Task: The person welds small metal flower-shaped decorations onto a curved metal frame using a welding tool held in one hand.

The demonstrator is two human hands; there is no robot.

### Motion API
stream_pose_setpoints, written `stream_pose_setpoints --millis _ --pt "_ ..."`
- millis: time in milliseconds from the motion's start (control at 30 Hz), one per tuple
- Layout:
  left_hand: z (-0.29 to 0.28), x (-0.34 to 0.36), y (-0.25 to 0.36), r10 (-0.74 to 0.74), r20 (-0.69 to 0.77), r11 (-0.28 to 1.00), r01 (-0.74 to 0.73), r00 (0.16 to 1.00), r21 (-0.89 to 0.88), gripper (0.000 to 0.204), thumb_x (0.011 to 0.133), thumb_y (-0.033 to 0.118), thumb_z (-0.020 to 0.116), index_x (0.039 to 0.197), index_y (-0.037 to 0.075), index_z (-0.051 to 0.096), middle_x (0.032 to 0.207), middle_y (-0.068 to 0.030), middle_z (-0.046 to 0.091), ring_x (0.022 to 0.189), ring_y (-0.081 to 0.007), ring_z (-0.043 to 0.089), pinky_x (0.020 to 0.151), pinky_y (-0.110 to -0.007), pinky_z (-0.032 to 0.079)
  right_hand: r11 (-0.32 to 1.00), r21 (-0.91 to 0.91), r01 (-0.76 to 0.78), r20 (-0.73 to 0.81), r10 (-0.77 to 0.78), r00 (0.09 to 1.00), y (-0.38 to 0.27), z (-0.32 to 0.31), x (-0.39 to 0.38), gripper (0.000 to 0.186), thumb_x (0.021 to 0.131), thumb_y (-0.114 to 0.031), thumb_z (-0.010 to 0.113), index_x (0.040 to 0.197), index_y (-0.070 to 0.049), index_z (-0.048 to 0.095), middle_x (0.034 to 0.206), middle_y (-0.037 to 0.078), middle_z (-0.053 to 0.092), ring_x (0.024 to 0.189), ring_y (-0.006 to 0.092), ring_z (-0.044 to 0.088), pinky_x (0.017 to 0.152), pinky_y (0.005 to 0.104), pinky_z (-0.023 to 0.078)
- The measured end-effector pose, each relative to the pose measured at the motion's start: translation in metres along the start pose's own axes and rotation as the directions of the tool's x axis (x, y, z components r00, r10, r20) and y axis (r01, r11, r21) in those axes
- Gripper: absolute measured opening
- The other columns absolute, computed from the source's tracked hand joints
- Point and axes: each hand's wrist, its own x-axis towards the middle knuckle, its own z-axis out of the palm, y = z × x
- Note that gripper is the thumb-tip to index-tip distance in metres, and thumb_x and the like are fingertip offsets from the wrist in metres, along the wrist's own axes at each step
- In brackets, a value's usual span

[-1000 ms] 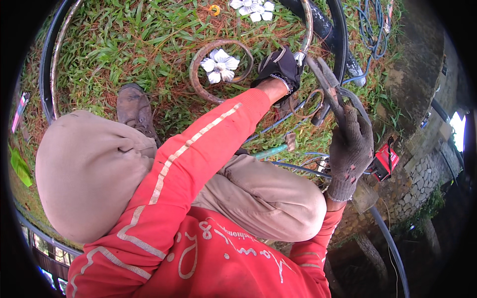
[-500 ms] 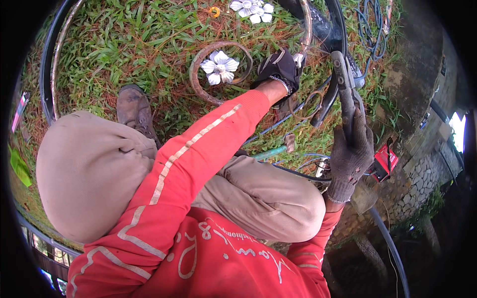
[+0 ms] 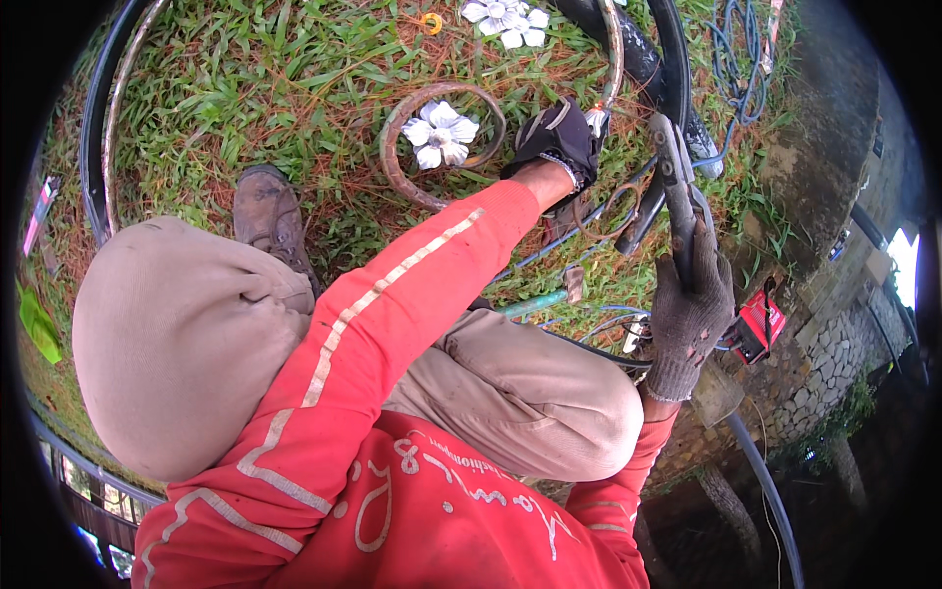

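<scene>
My left hand (image 3: pixel 549 142), in a black glove, is closed around a small pale metal piece (image 3: pixel 596 123) at the lower end of a curved, rusty bar (image 3: pixel 615 59). A small orange spot shows at that end. My right hand (image 3: pixel 692 304), in a grey knit glove, grips a long welding electrode holder (image 3: pixel 679 177), its jaws pointing up beside a thick black curved pipe (image 3: pixel 677 59). Left of my left hand, a white metal flower (image 3: pixel 442 133) lies inside a rusty scroll (image 3: pixel 397 172); more white flowers (image 3: pixel 496 15) lie above.
On the grass are blue cables (image 3: pixel 741 69), a dark speckled tube (image 3: pixel 702 137), a green-handled hammer (image 3: pixel 540 302) and a red machine (image 3: pixel 760 324). A stone-paved edge (image 3: pixel 834 353) runs along the right. My boot (image 3: pixel 270 216) and bent knees are at left and below.
The electrode holder has swung right, to a more upright angle, since a second ago. Faint smoke near the bar half a second ago has thinned. My left hand stays at the bar's end.
</scene>
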Motion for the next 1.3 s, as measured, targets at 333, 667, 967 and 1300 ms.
stream_pose_setpoints --millis 333,667,967,1300 --pt "-0.002 -0.006 0.006 -0.007 0.007 1.000 0.007 1.000 -0.003 0.044 0.104 0.045 0.060 0.105 0.003 0.073 0.098 -0.0269 0.074 0.095 -0.0455 0.073 0.078 -0.055 0.056 0.999 0.026 -0.042 0.003 0.042 0.999 0.000 -0.001 -0.002 0.062 0.082 -0.002 0.080 0.143 -0.008 0.069 0.121 0.020 0.075 0.109 0.0348 0.075 0.094 0.0413 0.059" --pt "0.022 0.005 -0.013 0.093 -0.005 0.991 -0.092 0.996 0.096 0.045 0.096 0.043 0.066 0.117 0.003 0.071 0.101 -0.0199 0.077 0.095 -0.0359 0.076 0.079 -0.046 0.060 0.999 -0.030 0.016 -0.046 -0.017 0.999 0.006 0.002 -0.002 0.063 0.080 -0.001 0.081 0.142 -0.006 0.070 0.111 0.017 0.077 0.095 0.0279 0.075 0.085 0.0406 0.059" --pt "0.011 0.005 -0.006 0.053 -0.024 0.998 -0.052 0.998 0.042 0.036 0.099 0.035 0.062 0.111 0.002 0.071 0.099 -0.0238 0.076 0.095 -0.0426 0.075 0.079 -0.052 0.058 0.997 0.082 0.007 -0.102 0.001 0.995 0.009 0.004 -0.004 0.063 0.082 -0.004 0.083 0.143 -0.008 0.069 0.110 0.017 0.076 0.095 0.0261 0.074 0.088 0.0365 0.057" --pt "0.003 -0.002 0.001 -0.002 -0.035 1.000 0.002 0.999 0.001 0.038 0.101 0.039 0.062 0.107 0.003 0.072 0.099 -0.0263 0.075 0.096 -0.0454 0.074 0.079 -0.054 0.057 0.999 0.021 -0.028 -0.020 0.028 0.999 0.008 0.001 -0.002 0.065 0.081 -0.003 0.083 0.144 -0.007 0.069 0.110 0.014 0.077 0.096 0.0238 0.074 0.088 0.0376 0.057"
